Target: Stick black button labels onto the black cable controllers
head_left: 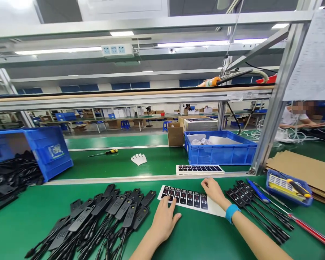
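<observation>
The sticker sheet (190, 198) lies on the green table (206, 238), its right part partly hidden by the right hand (214, 191), whose fingertips bunch together, any pinched label indiscernible. The left hand (164, 219) spreads over its left end. The blue crate (219, 153) behind holds white pieces, not clearly identifiable.

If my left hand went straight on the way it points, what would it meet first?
Your left hand lies on the label sheet; just past that, probably the pale strip across the green table, though I can't tell if it's raised.
</observation>
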Motion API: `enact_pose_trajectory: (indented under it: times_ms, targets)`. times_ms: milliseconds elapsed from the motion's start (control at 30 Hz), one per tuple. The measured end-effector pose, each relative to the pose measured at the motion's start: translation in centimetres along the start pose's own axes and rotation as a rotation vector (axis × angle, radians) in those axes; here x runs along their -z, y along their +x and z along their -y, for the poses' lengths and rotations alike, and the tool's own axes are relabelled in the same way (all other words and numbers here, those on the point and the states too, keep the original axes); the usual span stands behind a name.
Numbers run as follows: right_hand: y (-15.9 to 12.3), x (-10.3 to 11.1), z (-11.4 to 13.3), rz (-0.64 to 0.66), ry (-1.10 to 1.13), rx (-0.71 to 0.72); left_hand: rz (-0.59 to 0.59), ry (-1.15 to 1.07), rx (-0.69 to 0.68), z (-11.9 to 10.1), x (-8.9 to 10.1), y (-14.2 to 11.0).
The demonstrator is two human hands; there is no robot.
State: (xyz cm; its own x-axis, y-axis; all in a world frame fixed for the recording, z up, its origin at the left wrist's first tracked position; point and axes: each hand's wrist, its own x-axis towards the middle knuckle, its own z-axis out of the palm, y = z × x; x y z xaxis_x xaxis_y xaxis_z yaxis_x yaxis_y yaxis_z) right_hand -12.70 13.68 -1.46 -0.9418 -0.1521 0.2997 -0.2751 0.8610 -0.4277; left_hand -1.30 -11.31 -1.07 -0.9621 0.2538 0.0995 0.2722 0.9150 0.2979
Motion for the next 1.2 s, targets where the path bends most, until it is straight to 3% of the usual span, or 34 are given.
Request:
enact_pose_trajectory:
  times_ms: [233, 367, 500, 567, 800, 900, 1033, 1100, 1200]
  targets:
    - [-3.4, 0.9, -0.4, -0.048, 0.168, 0.049, -0.005, 0.005, 0.006, -0.4, -0.1, 0.1]
    - [-3.8, 1.7, -0.1, -0.229, 0.291, 0.043, -0.036, 0.028, 0.010, -0.6, -0.4, 0.1]
    - [-3.4, 2.8, -0.6, -0.478, 0.432, -0.077, -0.096, 0.045, 0.022, -0.1, -0.4, 0.3]
    - [-3.7, 3.1, -0.5, -0.521, 0.527, -0.129, -0.159, 0.067, 0.058, 0.7, 0.1, 0.5]
    - [-6.9, 1.6, 3.1, -0.391, 0.782, -0.111, -0.422, 0.261, 0.377, 4.6, 3.0, 0.0]
    - [-7.8, 1.2, 4.3, -0.296, 0.865, -0.084, -0.484, 0.262, 0.346, 5.2, 3.8, -0.3]
    - [-8.5, 1.3, 4.9, -0.268, 0.937, -0.044, -0.617, 0.178, 0.278, 5.0, 5.2, -0.4]
    - [-8.8, 1.4, 5.1, -0.258, 0.973, -0.050, -0.700, 0.058, 0.246, 4.4, 5.9, -0.6]
    - [-9.3, 1.7, 5.8, -0.217, 1.019, -0.061, -0.749, -0.396, 0.197, 2.7, 6.0, -1.2]
